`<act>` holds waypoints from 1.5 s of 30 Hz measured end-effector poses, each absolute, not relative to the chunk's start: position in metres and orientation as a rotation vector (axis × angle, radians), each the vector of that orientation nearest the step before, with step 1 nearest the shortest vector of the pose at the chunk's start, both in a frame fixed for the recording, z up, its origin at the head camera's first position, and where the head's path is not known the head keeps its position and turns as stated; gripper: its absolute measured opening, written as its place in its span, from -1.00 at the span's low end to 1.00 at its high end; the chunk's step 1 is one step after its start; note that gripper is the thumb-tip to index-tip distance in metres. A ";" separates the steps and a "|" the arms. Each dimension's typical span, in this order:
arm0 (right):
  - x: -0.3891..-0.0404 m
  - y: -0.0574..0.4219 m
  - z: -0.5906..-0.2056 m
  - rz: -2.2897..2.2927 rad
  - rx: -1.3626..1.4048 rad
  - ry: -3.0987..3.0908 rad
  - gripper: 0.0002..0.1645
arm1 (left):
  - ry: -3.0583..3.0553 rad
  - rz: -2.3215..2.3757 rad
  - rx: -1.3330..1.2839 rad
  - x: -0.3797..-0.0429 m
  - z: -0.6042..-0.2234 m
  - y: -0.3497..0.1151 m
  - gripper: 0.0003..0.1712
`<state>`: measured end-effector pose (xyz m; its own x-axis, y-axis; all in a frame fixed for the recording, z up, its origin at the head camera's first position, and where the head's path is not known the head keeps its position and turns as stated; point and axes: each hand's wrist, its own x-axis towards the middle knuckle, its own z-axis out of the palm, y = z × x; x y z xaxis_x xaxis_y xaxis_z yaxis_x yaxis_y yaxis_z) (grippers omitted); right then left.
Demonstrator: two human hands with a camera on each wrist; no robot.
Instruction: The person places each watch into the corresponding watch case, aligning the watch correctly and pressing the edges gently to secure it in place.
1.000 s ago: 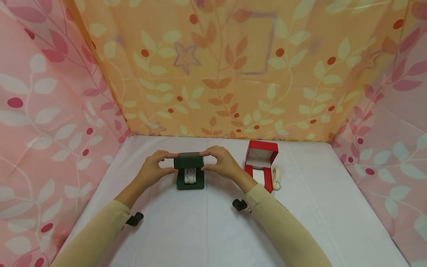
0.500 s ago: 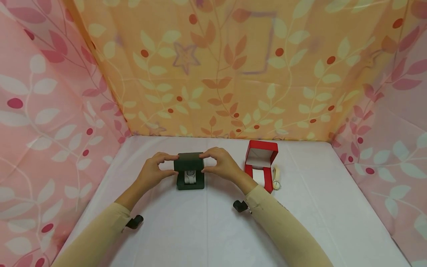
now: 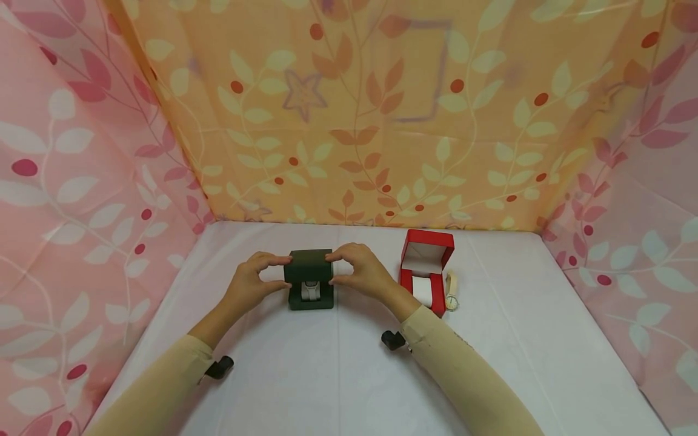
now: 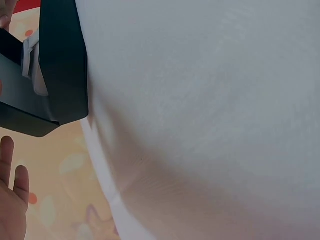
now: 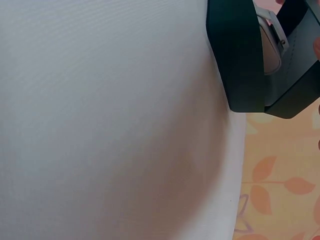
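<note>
A dark green watch box [image 3: 296, 304] stands on the white cloth with its lid [image 3: 308, 265] tilted partly down. Inside it, in the head view, sits a white wristwatch [image 3: 311, 291], its upper part hidden by the lid. My left hand [image 3: 245, 283] holds the lid's left side between thumb and forefinger. On the opposite side my right hand [image 3: 366, 274] grips the lid the same way. Both wrist views show the box from the side, with a gap between lid and base.
A red watch box [image 3: 438, 290], lid raised, stands to the right with a white cushion [image 3: 422, 291] inside. Next to it lies a wristwatch with a cream strap [image 3: 452, 290]. Patterned cloth walls [image 3: 349, 121] enclose the white-covered table [image 3: 305, 375].
The green box's lid has swung slightly lower, covering more of the white wristwatch. Both hands have moved down a little with it. The red box and the cream-strapped wristwatch have stayed put.
</note>
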<state>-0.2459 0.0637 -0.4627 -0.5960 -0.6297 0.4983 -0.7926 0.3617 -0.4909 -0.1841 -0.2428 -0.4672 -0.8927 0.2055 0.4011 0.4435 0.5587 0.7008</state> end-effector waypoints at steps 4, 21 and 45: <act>-0.244 0.063 -0.465 1.046 1.283 -2.391 -0.40 | -2.515 -1.225 -0.548 -0.182 -0.469 -0.243 -0.32; -0.239 0.065 -0.471 1.009 1.293 -2.391 -0.42 | -2.476 -1.191 -0.606 -0.180 -0.478 -0.242 -0.33; -0.239 0.065 -0.478 0.960 1.180 -2.556 -0.10 | -2.411 -1.106 -0.684 -0.180 -0.483 -0.242 -0.29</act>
<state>-0.2386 0.0648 -0.4776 -0.6733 -0.6235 0.3973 -0.7309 0.4802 -0.4850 -0.1804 -0.2421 -0.4829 -0.8005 0.2637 0.5382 0.5799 0.5673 0.5847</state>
